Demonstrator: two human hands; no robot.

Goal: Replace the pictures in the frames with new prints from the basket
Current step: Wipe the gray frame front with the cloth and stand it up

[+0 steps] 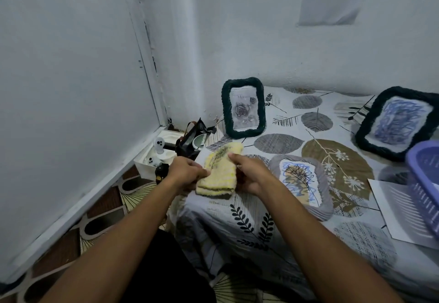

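Note:
Both hands hold a yellow yarn-wrapped picture frame (219, 172) above the bed's left corner. My left hand (185, 172) grips its left edge and my right hand (249, 174) grips its right edge with the thumb on top. A dark green frame (243, 108) with a rose picture stands upright against the wall. Flat on the bed lies a grey frame (323, 184) with a blue and tan drawing. Another dark green frame (399, 122) with a blue scribble picture lies at the right. A purple basket (425, 184) sits at the right edge on white prints (394, 212).
The bed (273, 226) has a leaf-patterned sheet. A white box (152, 157) with small ghost figures and a black item stands on the floor in the corner at the left. Walls close in at the left and behind.

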